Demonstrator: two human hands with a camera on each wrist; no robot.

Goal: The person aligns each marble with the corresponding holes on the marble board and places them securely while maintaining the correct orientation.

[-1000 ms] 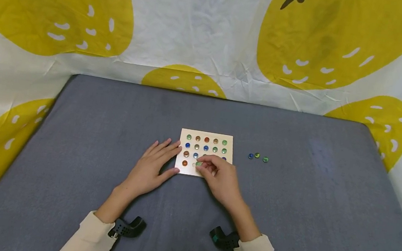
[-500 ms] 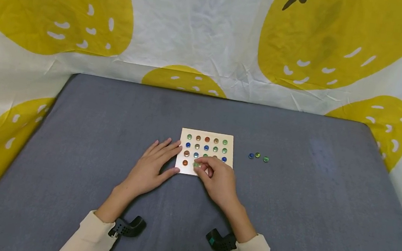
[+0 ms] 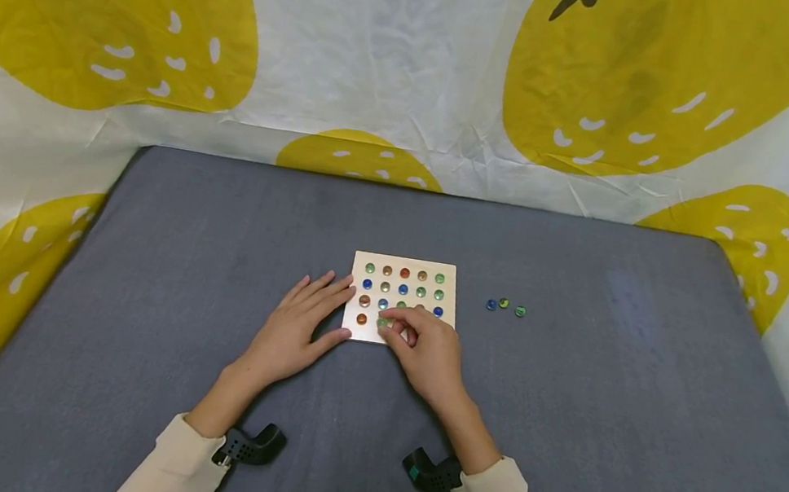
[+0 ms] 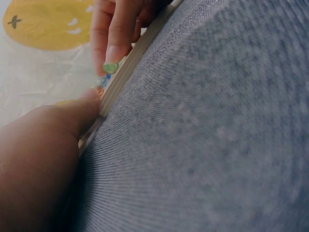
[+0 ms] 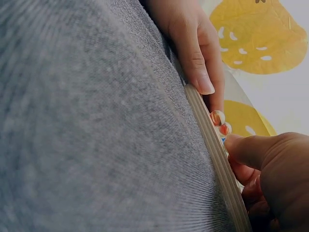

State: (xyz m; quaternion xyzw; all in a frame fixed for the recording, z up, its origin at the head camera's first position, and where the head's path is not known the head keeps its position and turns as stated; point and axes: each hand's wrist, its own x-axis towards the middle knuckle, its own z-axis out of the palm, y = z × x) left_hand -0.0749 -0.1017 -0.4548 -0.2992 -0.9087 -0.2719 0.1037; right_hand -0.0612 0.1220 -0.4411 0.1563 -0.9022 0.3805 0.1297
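Observation:
A light wooden board (image 3: 352,333) lies on the grey cloth, with rows of coloured glass marbles set in it. My right hand (image 3: 428,357) is over its front row and pinches a green marble (image 4: 110,67) between thumb and fingers, just right of an orange marble (image 3: 362,319). The right part of that row is hidden under this hand. With fingers spread and fairly straight, my left hand (image 3: 296,338) rests at the board's left edge, fingertips and thumb touching it. From the right wrist view, the left thumb lies on the board's corner.
To the right of the board, a blue marble (image 3: 491,305), a yellow-green marble (image 3: 503,302) and a green marble (image 3: 520,311) lie loose on the grey table cloth (image 3: 604,403). Behind the table hangs a white curtain (image 3: 389,48) with yellow shapes.
My right hand has shifted slightly left with the green marble, to the place beside the orange one, and has hardly moved in the last half second. The left hand stays put.

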